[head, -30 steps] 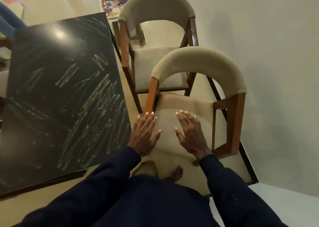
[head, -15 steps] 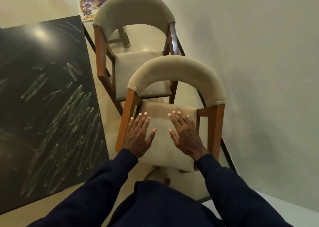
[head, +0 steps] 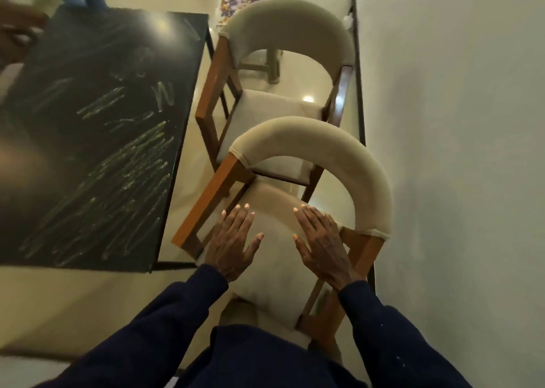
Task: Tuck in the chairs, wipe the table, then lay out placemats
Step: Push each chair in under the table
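The near chair [head: 339,154] stands at lower centre of the frame, not tucked in, between the dark, streaked tabletop [head: 88,128] on the left and the wall [head: 460,152] on the right. Both grips are released: the left grip [head: 233,241] and right grip [head: 323,247] are spread flat-fingered over its seat [head: 275,272], grasping nothing. A second chair [head: 290,25] stands just beyond, at upper centre.

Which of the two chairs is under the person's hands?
The nearer chair: the left hand and right hand are spread over its seat. The farther chair beyond it is untouched.
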`<action>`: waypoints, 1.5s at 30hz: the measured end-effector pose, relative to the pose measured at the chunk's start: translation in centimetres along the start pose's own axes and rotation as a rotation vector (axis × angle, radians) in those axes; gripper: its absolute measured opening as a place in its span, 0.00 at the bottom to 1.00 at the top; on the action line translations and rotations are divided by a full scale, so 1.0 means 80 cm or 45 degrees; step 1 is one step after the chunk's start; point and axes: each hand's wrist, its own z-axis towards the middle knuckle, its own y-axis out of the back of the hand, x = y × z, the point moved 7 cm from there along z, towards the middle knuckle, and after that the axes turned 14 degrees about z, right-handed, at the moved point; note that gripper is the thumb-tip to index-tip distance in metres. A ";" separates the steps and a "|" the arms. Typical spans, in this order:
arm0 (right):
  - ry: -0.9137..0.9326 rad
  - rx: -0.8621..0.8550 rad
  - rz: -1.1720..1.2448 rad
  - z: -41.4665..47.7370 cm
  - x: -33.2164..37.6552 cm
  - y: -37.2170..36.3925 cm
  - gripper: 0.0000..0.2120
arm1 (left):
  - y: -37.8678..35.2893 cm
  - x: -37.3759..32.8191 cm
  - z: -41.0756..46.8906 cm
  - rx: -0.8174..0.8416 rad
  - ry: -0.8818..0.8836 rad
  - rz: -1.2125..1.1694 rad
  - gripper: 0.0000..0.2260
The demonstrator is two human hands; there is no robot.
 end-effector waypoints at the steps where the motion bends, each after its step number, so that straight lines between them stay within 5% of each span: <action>1: 0.045 0.038 -0.006 -0.001 -0.011 0.000 0.31 | -0.004 -0.011 -0.007 0.004 0.032 0.041 0.31; 16: 0.587 0.548 -0.071 -0.052 -0.042 0.052 0.34 | 0.017 -0.206 -0.125 -0.034 0.626 0.173 0.30; 32: 0.821 0.710 -0.234 -0.091 -0.028 0.057 0.33 | 0.000 -0.264 -0.198 -0.141 1.001 0.020 0.30; 45: 1.118 1.031 -0.144 0.048 -0.082 0.018 0.31 | -0.040 -0.277 -0.102 -0.058 1.400 -0.089 0.32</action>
